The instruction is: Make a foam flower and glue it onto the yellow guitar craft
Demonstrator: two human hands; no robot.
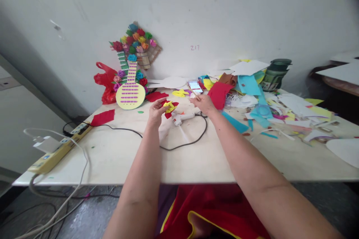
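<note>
A small yellow and red paper flower (pixel 169 108) is pinched between the fingers of my left hand (pixel 157 111), above the table's middle. My right hand (pixel 202 104) is closed on a thin stick (pixel 192 90) that points up and to the left, apart from the flower. Under and between the hands lies a white glue gun (pixel 185 118) with a black cord. Just behind the hands are yellow paper pieces (pixel 180 93) and a phone (pixel 195 87) with a lit screen.
A yellow paper guitar-shaped craft (pixel 130 96) and paper flowers (pixel 137 39) stand at the back left. On the left edge is a power strip (pixel 60 150) with cables. Paper scraps (pixel 291 106) and a green jar (pixel 276 75) are at the right; red paper (pixel 103 117) lies left.
</note>
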